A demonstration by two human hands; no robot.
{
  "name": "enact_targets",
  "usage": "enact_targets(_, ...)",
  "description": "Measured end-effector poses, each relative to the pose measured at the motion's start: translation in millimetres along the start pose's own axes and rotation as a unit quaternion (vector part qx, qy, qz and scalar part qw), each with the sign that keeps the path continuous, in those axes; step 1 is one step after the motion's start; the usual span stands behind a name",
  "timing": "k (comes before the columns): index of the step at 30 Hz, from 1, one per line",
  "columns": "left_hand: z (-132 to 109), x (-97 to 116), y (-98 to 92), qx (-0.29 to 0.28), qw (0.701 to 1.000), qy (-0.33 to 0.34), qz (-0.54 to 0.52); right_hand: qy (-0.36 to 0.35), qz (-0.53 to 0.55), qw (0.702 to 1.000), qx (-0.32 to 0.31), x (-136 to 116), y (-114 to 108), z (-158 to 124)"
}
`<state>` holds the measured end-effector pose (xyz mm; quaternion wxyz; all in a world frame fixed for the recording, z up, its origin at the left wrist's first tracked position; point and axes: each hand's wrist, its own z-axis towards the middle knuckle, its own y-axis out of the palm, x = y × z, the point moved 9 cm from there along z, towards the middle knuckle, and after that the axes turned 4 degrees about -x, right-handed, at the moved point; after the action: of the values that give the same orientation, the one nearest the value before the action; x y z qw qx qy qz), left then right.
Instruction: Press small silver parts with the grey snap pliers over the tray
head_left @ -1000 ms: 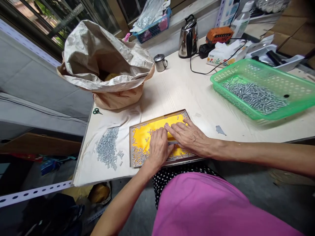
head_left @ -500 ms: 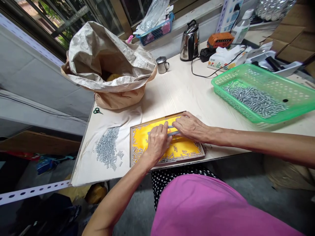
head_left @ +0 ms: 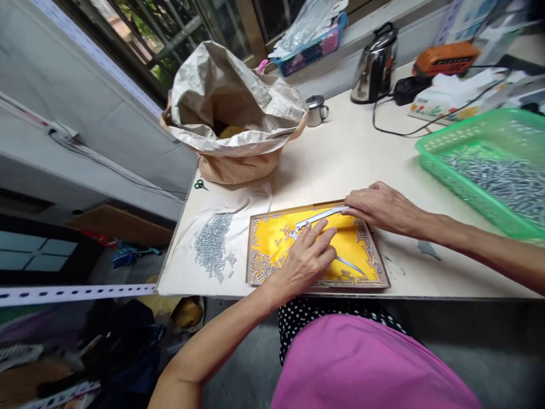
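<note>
a long, thin metal strip [head_left: 321, 216] is lying on the yellow cloth [head_left: 355, 238] of a shallow framed tray [head_left: 360, 287], and its long axis is running across the tray, rising a little from its left end toward its right end. the right hand [head_left: 383, 209] is the nearer one to the strip's right end: its fingers [head_left: 361, 199] are stretching out flat, with the tips reaching that end, but i cannot tell if they are holding it. the left hand [head_left: 304, 266] is resting just below the strip's middle, with its fingers [head_left: 323, 238] spread open and clenching nothing. a second thin metal strip [head_left: 349, 264] is lying past the left fingertips, and short silver pins [head_left: 260, 266] are lining the tray's edges. beside the tray, a pile of similar pins [head_left: 212, 247] is sitting on a white cloth [head_left: 183, 278], while a green plastic basket [head_left: 451, 133] with more pins is standing on the surface [head_left: 340, 153] to the right.
</note>
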<state>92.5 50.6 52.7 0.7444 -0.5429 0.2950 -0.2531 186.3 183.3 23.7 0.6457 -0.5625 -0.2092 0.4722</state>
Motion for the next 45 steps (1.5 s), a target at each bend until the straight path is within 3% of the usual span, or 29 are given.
enact_targets(5,-16,3,-2.2,-0.008,1.0,0.009,0.008,-0.048,0.024,0.999,-0.006,-17,7,-2)
enact_targets(6,-23,-6,-6.3,-0.002,1.0,-0.017,0.009,-0.043,0.027,0.999,-0.004,-15,7,-3)
enact_targets(8,-48,-46,-17.1,0.016,0.989,-0.144,0.02,-0.025,0.035,0.999,0.002,-6,6,-6)
enact_targets(10,-96,-103,-25.6,0.018,0.94,-0.338,0.049,-0.005,0.044,0.999,0.003,7,5,-11)
enact_targets(11,-123,-128,-24.4,-0.009,0.91,-0.41,0.063,0.002,0.05,0.999,-0.001,13,6,-13)
enact_targets(14,-197,-182,-4.3,-0.143,0.822,-0.547,0.072,0.02,0.067,0.997,-0.012,21,11,-21)
enact_targets(17,-242,-203,15.1,-0.219,0.754,-0.615,0.072,0.03,0.062,0.998,-0.01,16,13,-22)
enact_targets(20,-257,-209,28.4,-0.238,0.722,-0.647,0.058,0.025,0.045,0.998,-0.019,4,13,-19)
enact_targets(23,-261,-213,32.0,-0.226,0.718,-0.657,0.037,0.017,0.027,0.999,-0.02,-2,10,-17)
enact_targets(27,-244,-207,18.9,-0.146,0.75,-0.645,-0.006,0.008,-0.003,1.0,-0.012,-6,5,-15)
enact_targets(29,-223,-191,16.8,-0.079,0.761,-0.633,-0.115,-0.002,-0.017,1.0,-0.013,-11,4,-12)
enact_targets(32,-174,-148,28.5,0.002,0.734,-0.582,-0.349,-0.022,-0.043,0.999,-0.014,-24,1,-4)
enact_targets(35,-134,-107,41.1,0.024,0.718,-0.532,-0.447,-0.028,-0.061,0.998,-0.019,-32,-1,5)
enact_targets(37,-121,-91,48.9,0.028,0.724,-0.515,-0.458,-0.028,-0.063,0.997,-0.027,-34,-2,9)
enact_targets(45,-117,-80,69.7,-0.01,0.747,-0.497,-0.442,-0.044,-0.073,0.996,-0.029,-36,-2,12)
